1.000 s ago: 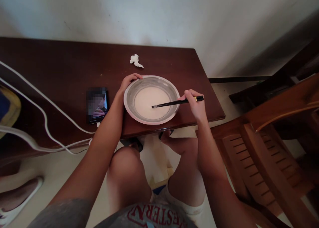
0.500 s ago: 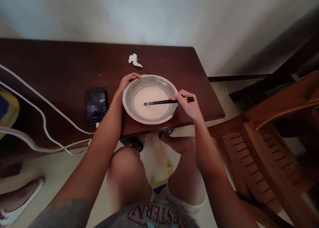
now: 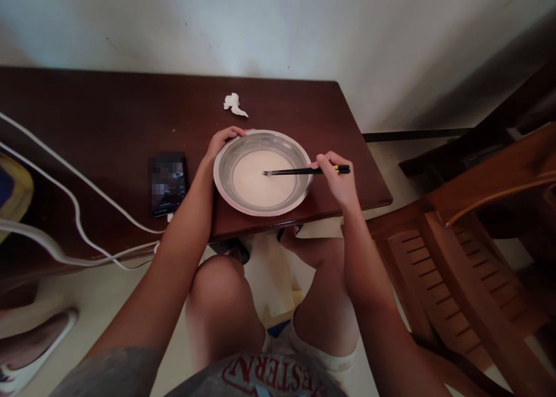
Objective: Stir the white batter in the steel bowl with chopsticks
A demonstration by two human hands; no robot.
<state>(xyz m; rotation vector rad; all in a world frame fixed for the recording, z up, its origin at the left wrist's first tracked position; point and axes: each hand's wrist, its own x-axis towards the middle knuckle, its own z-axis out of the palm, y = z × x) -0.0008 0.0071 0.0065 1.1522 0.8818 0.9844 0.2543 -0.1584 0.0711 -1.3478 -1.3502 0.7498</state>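
A round metal bowl (image 3: 226, 160) with pale white batter (image 3: 256, 183) stands near the front edge of a dark wooden table (image 3: 108, 125). My left hand (image 3: 221, 139) grips the bowl's far left rim, fingers curled over it. My right hand (image 3: 334, 177) is closed on a pair of black chopsticks (image 3: 299, 171) that lie almost level, with their tips in the batter near the bowl's middle.
A phone (image 3: 168, 183) with a lit screen lies left of the bowl. A crumpled white tissue (image 3: 234, 104) sits behind it. White cables (image 3: 78, 212) run over the table's left part. A wooden chair (image 3: 469, 252) stands at the right. My knees are under the table edge.
The chopstick tips swept left across the batter, then back right toward the bowl's middle. My right hand followed, moving in and out again. My left hand stayed on the rim.
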